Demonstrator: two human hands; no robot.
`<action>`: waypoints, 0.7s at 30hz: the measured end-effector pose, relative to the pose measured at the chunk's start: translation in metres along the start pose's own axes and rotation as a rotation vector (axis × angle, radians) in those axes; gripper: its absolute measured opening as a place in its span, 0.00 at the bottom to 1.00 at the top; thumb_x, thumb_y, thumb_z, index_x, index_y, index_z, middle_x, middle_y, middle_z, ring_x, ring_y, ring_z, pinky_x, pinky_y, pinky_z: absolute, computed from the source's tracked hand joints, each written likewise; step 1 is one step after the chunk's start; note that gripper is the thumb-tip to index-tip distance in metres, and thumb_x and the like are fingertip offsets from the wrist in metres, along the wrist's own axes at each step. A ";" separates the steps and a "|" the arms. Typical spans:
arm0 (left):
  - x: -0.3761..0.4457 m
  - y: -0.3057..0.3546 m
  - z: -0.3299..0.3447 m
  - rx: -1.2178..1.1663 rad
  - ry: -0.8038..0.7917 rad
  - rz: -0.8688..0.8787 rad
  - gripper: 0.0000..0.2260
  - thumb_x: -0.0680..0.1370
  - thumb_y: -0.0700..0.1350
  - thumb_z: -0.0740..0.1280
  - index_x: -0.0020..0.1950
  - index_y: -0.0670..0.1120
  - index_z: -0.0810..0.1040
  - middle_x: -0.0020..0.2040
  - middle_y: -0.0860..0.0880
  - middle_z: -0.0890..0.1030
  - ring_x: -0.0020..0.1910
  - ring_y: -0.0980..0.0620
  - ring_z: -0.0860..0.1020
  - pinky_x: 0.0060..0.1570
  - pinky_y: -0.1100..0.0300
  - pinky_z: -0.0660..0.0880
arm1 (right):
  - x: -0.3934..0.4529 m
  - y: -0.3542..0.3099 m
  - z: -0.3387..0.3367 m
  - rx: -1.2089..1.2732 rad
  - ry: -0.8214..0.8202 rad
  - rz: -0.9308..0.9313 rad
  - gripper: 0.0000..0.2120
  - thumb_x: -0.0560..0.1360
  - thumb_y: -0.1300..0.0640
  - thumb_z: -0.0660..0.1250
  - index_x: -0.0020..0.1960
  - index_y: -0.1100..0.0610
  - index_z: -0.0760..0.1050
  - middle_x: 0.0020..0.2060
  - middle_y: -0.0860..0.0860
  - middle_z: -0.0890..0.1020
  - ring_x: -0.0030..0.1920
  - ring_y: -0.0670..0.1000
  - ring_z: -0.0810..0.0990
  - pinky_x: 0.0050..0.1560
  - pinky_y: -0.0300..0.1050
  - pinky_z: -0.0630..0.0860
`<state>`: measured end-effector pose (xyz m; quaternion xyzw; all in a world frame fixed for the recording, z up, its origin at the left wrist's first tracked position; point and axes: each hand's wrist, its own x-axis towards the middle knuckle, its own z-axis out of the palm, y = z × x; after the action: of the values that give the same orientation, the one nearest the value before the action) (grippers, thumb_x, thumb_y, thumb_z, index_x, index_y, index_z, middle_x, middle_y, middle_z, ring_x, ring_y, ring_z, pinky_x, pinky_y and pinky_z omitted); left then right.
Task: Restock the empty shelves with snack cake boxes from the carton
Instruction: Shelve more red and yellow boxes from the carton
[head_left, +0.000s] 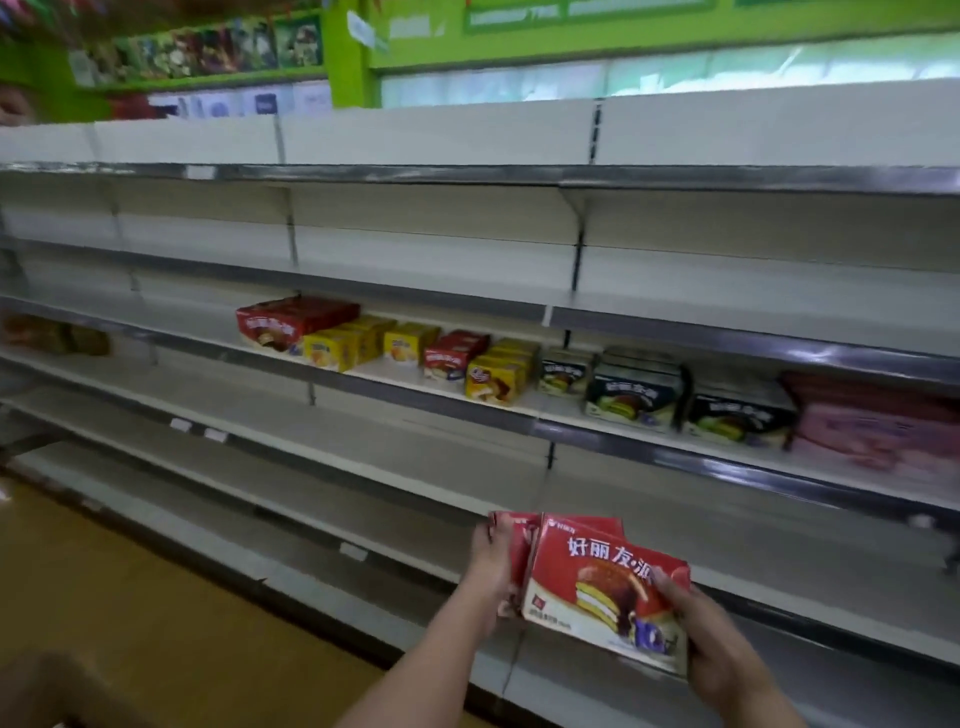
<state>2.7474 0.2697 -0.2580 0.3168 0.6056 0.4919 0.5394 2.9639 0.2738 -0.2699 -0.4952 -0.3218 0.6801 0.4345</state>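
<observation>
Both hands (587, 592) grip red boxes (597, 582) nr shelves (363, 467).

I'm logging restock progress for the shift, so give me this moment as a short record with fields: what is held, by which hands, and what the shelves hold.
held: red snack cake boxes, several stacked together
left hand: grips the stack's left side
right hand: grips the front box's right edge
stocked shelf: red, yellow, dark green-pictured and pink boxes in a row
other shelves: mostly bare metal, a few blurred items far left
carton: not in view
</observation>
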 end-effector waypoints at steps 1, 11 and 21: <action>0.002 0.003 0.020 -0.014 0.009 0.024 0.25 0.80 0.60 0.53 0.71 0.45 0.62 0.62 0.40 0.76 0.55 0.39 0.78 0.52 0.45 0.77 | -0.004 -0.009 -0.020 0.015 0.033 -0.011 0.21 0.68 0.58 0.69 0.58 0.67 0.73 0.48 0.68 0.82 0.43 0.66 0.83 0.49 0.68 0.77; -0.004 -0.010 0.210 0.031 -0.335 0.082 0.20 0.81 0.58 0.53 0.62 0.44 0.69 0.48 0.42 0.83 0.43 0.46 0.83 0.37 0.57 0.76 | -0.056 -0.068 -0.182 0.033 0.112 -0.084 0.17 0.71 0.60 0.68 0.55 0.69 0.75 0.49 0.68 0.82 0.40 0.63 0.84 0.39 0.54 0.82; 0.005 -0.022 0.363 0.054 -0.474 -0.097 0.13 0.82 0.53 0.58 0.60 0.46 0.60 0.48 0.37 0.81 0.43 0.39 0.82 0.48 0.42 0.79 | -0.074 -0.100 -0.295 0.116 0.293 -0.155 0.20 0.69 0.56 0.70 0.57 0.65 0.73 0.47 0.65 0.83 0.39 0.61 0.84 0.37 0.53 0.81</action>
<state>3.0995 0.3593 -0.2565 0.4083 0.4896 0.3610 0.6806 3.2816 0.2500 -0.2433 -0.5367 -0.2523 0.5824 0.5559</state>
